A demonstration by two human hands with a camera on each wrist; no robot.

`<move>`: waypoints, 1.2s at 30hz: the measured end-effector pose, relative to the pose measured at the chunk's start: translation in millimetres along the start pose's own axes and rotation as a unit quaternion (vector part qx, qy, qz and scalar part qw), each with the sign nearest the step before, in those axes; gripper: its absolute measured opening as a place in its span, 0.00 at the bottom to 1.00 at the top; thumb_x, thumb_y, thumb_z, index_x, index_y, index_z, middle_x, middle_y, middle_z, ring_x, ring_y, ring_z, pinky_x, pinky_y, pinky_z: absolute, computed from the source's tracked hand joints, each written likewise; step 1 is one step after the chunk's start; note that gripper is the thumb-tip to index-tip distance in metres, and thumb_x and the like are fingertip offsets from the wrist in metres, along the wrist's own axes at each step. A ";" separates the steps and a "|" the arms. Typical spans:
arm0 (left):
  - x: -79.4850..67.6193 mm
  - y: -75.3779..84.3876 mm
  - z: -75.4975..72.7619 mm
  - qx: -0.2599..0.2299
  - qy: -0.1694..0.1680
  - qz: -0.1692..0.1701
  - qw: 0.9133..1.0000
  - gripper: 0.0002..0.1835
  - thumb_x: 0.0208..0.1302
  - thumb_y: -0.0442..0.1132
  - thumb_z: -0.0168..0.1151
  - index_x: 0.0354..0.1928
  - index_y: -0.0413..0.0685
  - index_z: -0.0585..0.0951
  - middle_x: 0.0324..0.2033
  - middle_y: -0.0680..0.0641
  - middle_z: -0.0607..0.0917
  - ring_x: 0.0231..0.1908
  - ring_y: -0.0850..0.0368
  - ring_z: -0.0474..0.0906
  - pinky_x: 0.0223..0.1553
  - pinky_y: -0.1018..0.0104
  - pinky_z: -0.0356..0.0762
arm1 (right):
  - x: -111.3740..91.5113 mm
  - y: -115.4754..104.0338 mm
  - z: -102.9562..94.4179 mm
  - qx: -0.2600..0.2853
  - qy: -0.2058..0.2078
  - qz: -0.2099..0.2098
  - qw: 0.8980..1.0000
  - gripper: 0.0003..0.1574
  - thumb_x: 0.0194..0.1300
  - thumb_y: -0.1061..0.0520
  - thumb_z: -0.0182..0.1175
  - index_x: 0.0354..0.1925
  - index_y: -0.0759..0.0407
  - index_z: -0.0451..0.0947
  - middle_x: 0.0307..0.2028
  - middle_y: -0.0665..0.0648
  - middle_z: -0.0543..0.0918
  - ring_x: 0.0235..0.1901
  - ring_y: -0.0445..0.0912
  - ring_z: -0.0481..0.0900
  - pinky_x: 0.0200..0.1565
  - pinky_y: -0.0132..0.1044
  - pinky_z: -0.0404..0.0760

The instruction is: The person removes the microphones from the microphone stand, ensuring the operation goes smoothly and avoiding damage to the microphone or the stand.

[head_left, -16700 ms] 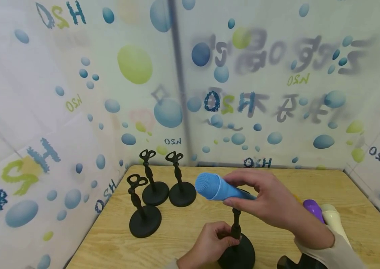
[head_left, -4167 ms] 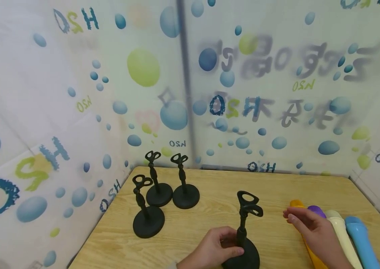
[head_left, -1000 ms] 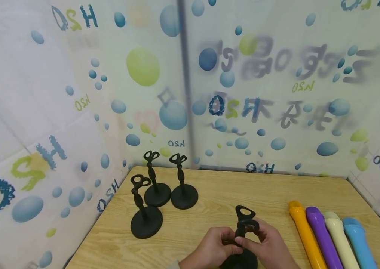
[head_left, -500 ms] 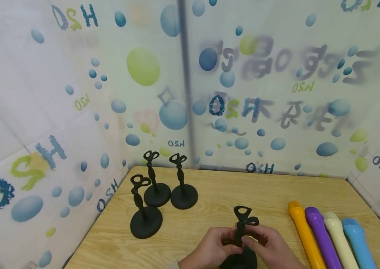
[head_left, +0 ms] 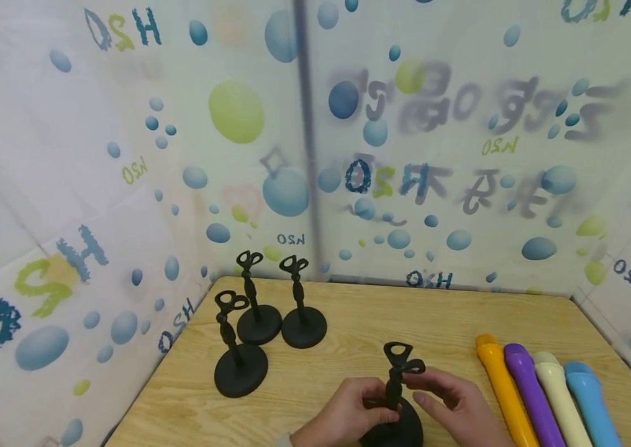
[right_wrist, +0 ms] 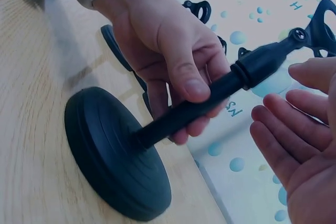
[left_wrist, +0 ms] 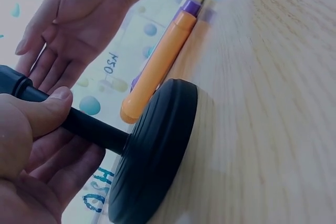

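A black desktop microphone stand (head_left: 403,428) with a round base stands upright on the table's near side. My left hand (head_left: 349,408) holds its pole between thumb and fingers; the right wrist view shows the grip just below the stand's collar (right_wrist: 262,65). To the right of the pole is my right hand (head_left: 459,402), fingers extended and slightly bent, holding nothing. In the right wrist view a gap shows between those fingers (right_wrist: 286,135) and the pole. The microphone clip (head_left: 400,355) on top of the stand holds no microphone.
Three similar black stands (head_left: 241,369) with bare clips are grouped at the table's back left. On the right lie an orange microphone (head_left: 505,391), a purple one (head_left: 533,394), a cream one (head_left: 564,400) and a blue one (head_left: 595,403), side by side. Printed curtains surround the wooden table (head_left: 433,316).
The blue microphone, earlier in my right hand, lies at the row's right end. The held stand's clip sits lower than 4.2 s ago. My right hand has just come off the stand.
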State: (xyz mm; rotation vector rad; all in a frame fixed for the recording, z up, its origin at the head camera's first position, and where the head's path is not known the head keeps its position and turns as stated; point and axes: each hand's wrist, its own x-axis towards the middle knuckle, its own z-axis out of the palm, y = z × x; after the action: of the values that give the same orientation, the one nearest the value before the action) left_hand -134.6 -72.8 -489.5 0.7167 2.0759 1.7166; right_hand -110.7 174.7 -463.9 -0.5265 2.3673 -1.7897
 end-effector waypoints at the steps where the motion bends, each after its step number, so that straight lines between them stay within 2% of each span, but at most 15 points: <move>1: -1.0 -0.1 -1.1 0.000 0.001 0.003 1.000 0.10 0.74 0.34 0.70 0.53 0.40 0.89 0.48 0.46 0.94 0.49 0.69 0.89 0.53 0.76 0.83 | 0.3 0.0 -0.3 0.000 0.001 0.000 1.000 0.22 0.82 0.54 0.61 0.66 0.62 0.81 0.62 0.62 0.88 0.57 0.35 0.86 0.56 0.24 0.81; 8: -9.1 -3.8 -10.1 0.012 0.025 -0.012 1.000 0.10 0.73 0.36 0.71 0.52 0.42 0.89 0.45 0.51 0.94 0.48 0.69 0.89 0.52 0.75 0.84 | 5.7 -0.2 1.5 0.011 -0.002 0.013 1.000 0.23 0.82 0.53 0.61 0.67 0.63 0.80 0.63 0.64 0.87 0.56 0.35 0.87 0.55 0.27 0.85; 17: -25.0 -3.3 -25.9 0.007 0.072 -0.015 0.997 0.09 0.71 0.32 0.72 0.51 0.41 0.90 0.44 0.47 0.94 0.47 0.66 0.90 0.51 0.72 0.86 | 22.1 -5.8 14.5 0.016 -0.016 0.010 1.000 0.25 0.82 0.51 0.62 0.68 0.62 0.79 0.63 0.64 0.87 0.57 0.37 0.87 0.57 0.26 0.84; 21: -32.8 -3.3 -33.7 0.018 0.096 -0.019 0.995 0.09 0.70 0.31 0.73 0.49 0.40 0.90 0.43 0.48 0.94 0.47 0.67 0.90 0.51 0.71 0.87 | 29.9 -4.8 22.2 0.023 -0.025 0.006 0.999 0.25 0.81 0.51 0.62 0.68 0.62 0.79 0.64 0.64 0.86 0.57 0.37 0.88 0.59 0.28 0.85; 29: -43.8 -7.1 -46.9 0.038 0.136 -0.032 0.989 0.08 0.68 0.32 0.74 0.47 0.40 0.89 0.42 0.46 0.95 0.44 0.65 0.90 0.48 0.73 0.86 | 37.9 -3.4 33.0 0.035 -0.050 -0.023 0.998 0.27 0.82 0.53 0.61 0.69 0.67 0.78 0.64 0.67 0.86 0.56 0.33 0.86 0.57 0.26 0.84; 36: -55.3 -11.2 -65.9 0.068 0.166 -0.030 0.983 0.07 0.69 0.35 0.75 0.46 0.44 0.89 0.44 0.45 0.95 0.46 0.64 0.90 0.49 0.73 0.86 | 48.3 -7.9 42.6 0.040 -0.066 -0.026 0.997 0.25 0.82 0.51 0.62 0.68 0.62 0.80 0.63 0.65 0.87 0.56 0.32 0.86 0.58 0.27 0.84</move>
State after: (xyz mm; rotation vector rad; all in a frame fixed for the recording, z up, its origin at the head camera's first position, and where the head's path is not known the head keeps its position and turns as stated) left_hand -128.9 -159.3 -489.8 0.4197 2.4277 1.7725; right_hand -141.1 117.4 -463.5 -0.6803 2.2049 -1.8015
